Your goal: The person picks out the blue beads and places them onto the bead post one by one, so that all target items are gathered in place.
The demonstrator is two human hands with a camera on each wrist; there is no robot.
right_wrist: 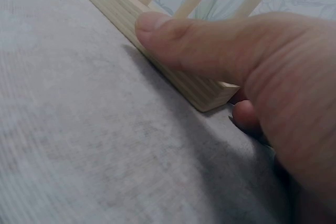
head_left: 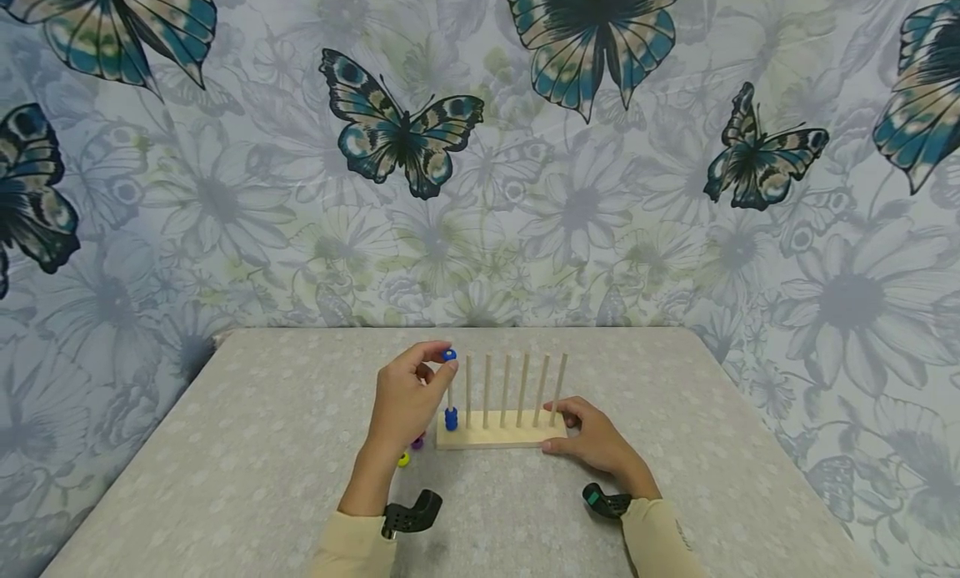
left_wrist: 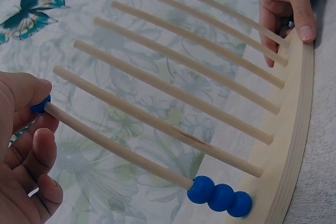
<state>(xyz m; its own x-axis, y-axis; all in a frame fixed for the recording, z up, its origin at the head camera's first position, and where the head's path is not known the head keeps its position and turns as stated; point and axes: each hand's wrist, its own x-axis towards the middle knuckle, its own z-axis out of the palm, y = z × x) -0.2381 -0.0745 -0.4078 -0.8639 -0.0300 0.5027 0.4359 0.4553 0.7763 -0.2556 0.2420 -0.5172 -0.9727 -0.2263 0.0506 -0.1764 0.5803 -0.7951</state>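
Note:
A wooden peg rack [head_left: 498,438] stands on the table, its several thin upright pegs set in a row along the flat base. At the top of the leftmost peg, my left hand [head_left: 405,401] pinches a blue bead [head_left: 449,355] between thumb and fingers. The left wrist view shows that bead [left_wrist: 40,105] right at the peg's tip. Three blue beads [left_wrist: 220,196] sit stacked at the foot of the same peg. My right hand [head_left: 597,438] grips the right end of the base, with the thumb [right_wrist: 173,38] along its front edge and the fingers behind.
Left of the rack, partly behind my left hand, lie a yellow bead [head_left: 403,459] and a purple bead [head_left: 417,442]. A pale patterned cloth covers the table [head_left: 720,444]. Behind it hangs a butterfly-print backdrop [head_left: 585,253].

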